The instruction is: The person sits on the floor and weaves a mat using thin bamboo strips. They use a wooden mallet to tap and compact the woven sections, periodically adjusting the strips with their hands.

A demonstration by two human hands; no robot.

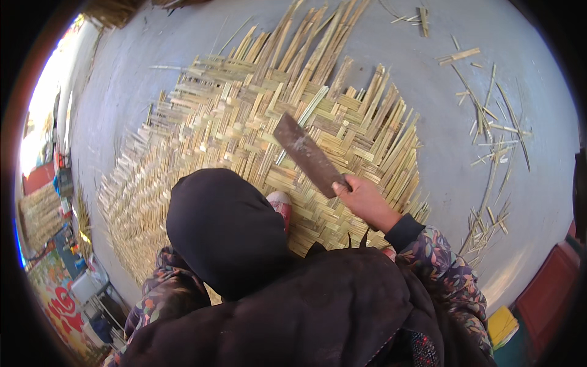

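Note:
My right hand (365, 202) is closed around the grip of a cleaver (306, 156) with a broad, flat, brown, worn blade. The blade points up and to the left over a woven mat (214, 131) of split cane-like strips. Whether the blade touches the mat, I cannot tell. Beside the blade, a paler green strip (313, 105) runs diagonally across the weave. My left sleeve (171, 278) goes down behind a large, dark, rounded, cloth-covered shape (229, 229), and my left hand is hidden there.
Long loose strip ends (333, 43) stick out at the mat's far edge. Scattered cut strips (483, 116) lie on the grey floor (443, 153) to the right. A red-toed shoe (280, 207) rests on the mat. Red furniture (547, 293) stands at lower right; mixed goods line the left.

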